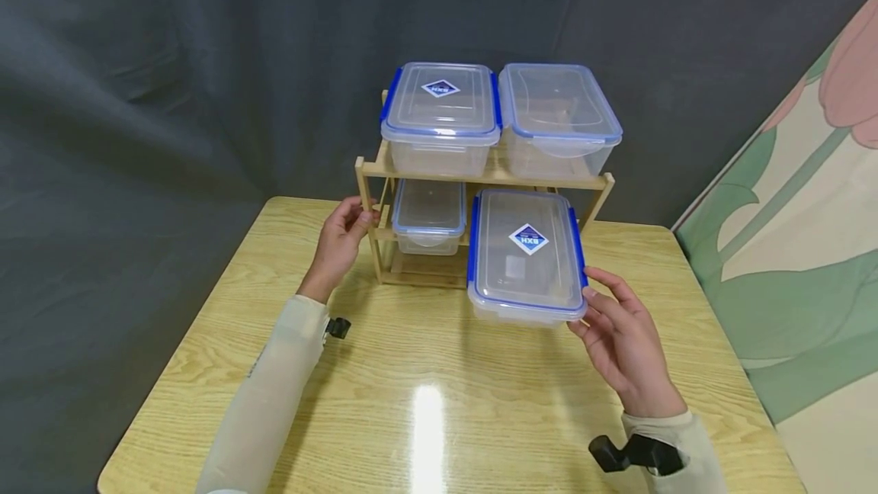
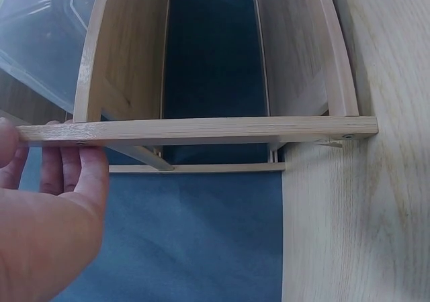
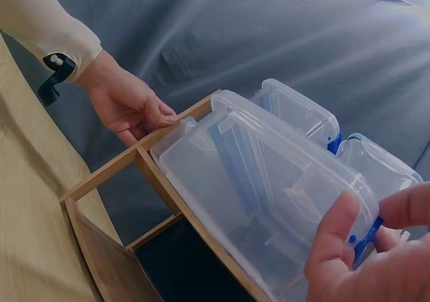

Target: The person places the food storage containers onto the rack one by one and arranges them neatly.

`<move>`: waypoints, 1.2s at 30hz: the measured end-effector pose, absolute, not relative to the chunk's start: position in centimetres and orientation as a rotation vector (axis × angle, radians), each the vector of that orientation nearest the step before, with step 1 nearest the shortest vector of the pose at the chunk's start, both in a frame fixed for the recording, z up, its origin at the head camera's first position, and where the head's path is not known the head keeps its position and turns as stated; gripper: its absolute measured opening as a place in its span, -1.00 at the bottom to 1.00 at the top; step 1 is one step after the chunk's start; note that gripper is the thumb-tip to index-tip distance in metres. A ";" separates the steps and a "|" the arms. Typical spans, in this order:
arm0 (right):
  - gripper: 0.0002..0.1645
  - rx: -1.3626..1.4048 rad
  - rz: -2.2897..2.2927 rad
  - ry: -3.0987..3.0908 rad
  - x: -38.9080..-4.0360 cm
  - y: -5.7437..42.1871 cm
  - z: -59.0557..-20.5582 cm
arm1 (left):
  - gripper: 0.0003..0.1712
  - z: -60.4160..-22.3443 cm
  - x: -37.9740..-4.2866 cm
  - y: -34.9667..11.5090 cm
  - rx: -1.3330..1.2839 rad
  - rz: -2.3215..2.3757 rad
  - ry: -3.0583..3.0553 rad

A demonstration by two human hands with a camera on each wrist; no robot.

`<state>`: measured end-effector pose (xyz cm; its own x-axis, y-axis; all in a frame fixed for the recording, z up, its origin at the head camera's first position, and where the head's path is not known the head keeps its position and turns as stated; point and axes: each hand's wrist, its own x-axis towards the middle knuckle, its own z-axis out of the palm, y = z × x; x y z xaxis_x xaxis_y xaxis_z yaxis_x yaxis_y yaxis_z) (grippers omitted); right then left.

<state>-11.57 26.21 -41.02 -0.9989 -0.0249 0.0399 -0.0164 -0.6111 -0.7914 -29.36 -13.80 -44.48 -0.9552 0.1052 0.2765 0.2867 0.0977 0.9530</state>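
A light wooden two-tier rack (image 1: 494,177) stands on the table. My left hand (image 1: 336,242) grips its left front post, fingers curled round the wood in the left wrist view (image 2: 60,228). My right hand (image 1: 627,341) holds a clear food container (image 1: 521,284) with a blue-edged lid and a diamond label. Thumb and fingers pinch it near a blue side clip (image 3: 368,238) at its front right corner. This container is tilted, its front end sticking out from the lower tier. Left of it on that tier sits a smaller lidded container (image 1: 430,208).
On the top tier stand two larger lidded containers, one with blue clips (image 1: 446,113) at left and another (image 1: 562,101) at right. The rack is on a wood-grain table (image 1: 363,387). Dark cloth (image 1: 206,59) hangs behind; a flower-patterned panel (image 1: 809,250) is on the right.
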 end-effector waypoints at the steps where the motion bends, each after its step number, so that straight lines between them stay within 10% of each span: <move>1: -0.62 -0.054 -2.814 1.382 -11.8 26.2 -40.9 | -0.60 -44.5 -29.4 -13.8 -0.400 -1.981 -2.221; 36: -0.65 0.167 -2.806 1.387 -16.7 27.0 -39.6 | -0.59 -44.5 -29.3 -13.6 -0.389 -1.975 -2.214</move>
